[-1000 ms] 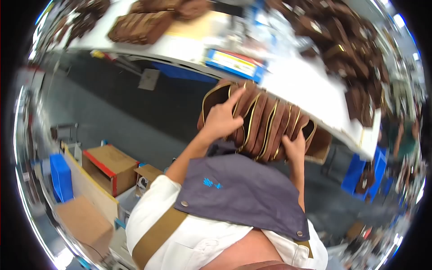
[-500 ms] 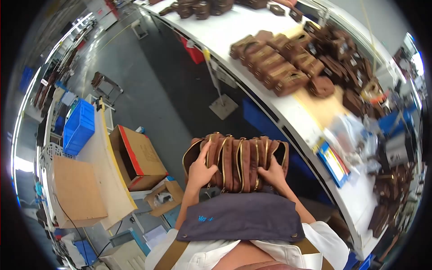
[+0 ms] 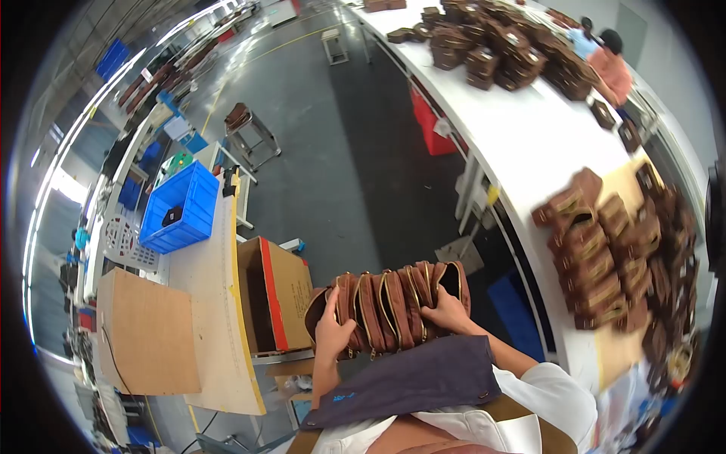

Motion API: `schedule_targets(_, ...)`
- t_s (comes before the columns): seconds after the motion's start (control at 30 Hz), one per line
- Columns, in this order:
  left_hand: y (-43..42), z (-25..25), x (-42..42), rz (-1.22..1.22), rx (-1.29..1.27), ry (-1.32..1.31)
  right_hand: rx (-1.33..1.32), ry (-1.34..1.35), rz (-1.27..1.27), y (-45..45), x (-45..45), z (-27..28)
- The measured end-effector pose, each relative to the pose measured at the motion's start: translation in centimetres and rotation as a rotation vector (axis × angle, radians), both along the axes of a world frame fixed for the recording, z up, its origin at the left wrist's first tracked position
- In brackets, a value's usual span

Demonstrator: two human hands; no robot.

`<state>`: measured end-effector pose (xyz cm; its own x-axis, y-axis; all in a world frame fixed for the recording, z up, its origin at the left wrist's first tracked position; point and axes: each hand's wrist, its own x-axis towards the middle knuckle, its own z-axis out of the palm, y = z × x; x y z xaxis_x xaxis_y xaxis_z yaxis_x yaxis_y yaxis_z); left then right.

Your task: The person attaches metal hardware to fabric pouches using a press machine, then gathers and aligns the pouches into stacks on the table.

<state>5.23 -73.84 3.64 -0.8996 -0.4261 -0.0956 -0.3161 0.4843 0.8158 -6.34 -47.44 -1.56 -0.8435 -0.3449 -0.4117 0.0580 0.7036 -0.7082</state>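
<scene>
Pressed together in a row, several brown zippered pouches (image 3: 389,306) with gold zips are held in front of my body, off any table. At the row's left end is my left hand (image 3: 331,334), its thumb and fingers closed on the outer pouch. My right hand (image 3: 449,312) grips the opposite end, thumb on the near side. The outer pouches gape a little at the top. Below them the dark apron (image 3: 408,378) hides part of my forearms.
On my right a long white table (image 3: 514,121) bears stacked brown pouches (image 3: 590,265) and a farther heap (image 3: 499,45). A person (image 3: 609,68) sits beyond it. To the left are a workbench (image 3: 223,325), a blue crate (image 3: 181,208) and a cardboard box (image 3: 283,295).
My view has swung leftward, so the white table and its stacks sit farther right. Both hands still hold the row of pouches, which now hangs slightly lower in view, near the cardboard box.
</scene>
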Motion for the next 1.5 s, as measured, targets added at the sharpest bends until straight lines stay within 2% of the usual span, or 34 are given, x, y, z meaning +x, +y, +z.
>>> schedule_targets(0.2,-6.9,3.2,-14.9,0.173,0.031,0.032,-0.019,0.093,0.164,-9.8,-19.2,3.2)
schedule_targets(0.37,-12.4,0.1,-23.7,0.310,0.148,0.064,0.049,0.092,0.355,-16.5,-31.5,3.5)
schedule_targets(0.53,-19.2,-3.7,-35.8,0.343,0.297,0.064,0.101,0.081,0.421,-23.6,-44.8,0.6)
schedule_targets(0.6,-22.9,-4.0,-42.3,0.360,0.338,0.081,0.093,0.107,0.411,-27.4,-51.0,1.0)
schedule_targets(0.7,-28.4,-1.3,-52.2,0.310,0.207,0.109,0.047,0.140,0.366,-32.8,-59.8,3.2)
schedule_targets(0.73,-29.4,1.3,-55.6,0.302,0.234,0.116,0.038,0.188,0.347,-34.0,-62.5,2.9)
schedule_targets(0.87,-34.4,3.9,-67.8,0.172,0.086,0.134,-0.015,0.165,0.189,-37.2,-72.1,3.3)
schedule_targets(0.9,-35.9,3.2,-70.7,0.130,0.028,0.158,-0.026,0.156,0.166,-37.8,-74.6,3.2)
schedule_targets(0.97,-37.6,4.8,-76.7,0.103,0.054,0.048,-0.046,0.137,0.121,-39.0,-79.2,2.6)
schedule_targets(1.1,-41.5,2.9,-88.6,0.045,-0.028,0.000,-0.039,0.053,0.036,-42.4,-89.3,1.8)
schedule_targets(1.17,-44.3,0.6,-95.0,0.009,-0.119,0.105,-0.066,0.079,0.025,-44.4,-95.6,1.2)
schedule_targets(1.27,-46.1,4.2,-104.3,0.056,0.122,0.075,-0.062,0.156,0.050,-47.2,-105.6,3.1)
schedule_targets(1.33,-48.0,4.5,-110.2,0.079,0.094,0.133,-0.035,0.210,0.074,-49.4,-112.3,4.4)
schedule_targets(1.37,-48.8,4.5,-112.4,0.095,0.088,0.152,-0.117,0.256,0.077,-50.3,-115.2,4.3)
schedule_targets(1.5,-51.8,4.1,-120.7,0.155,0.212,0.195,-0.052,0.293,0.169,-53.9,-124.8,6.6)
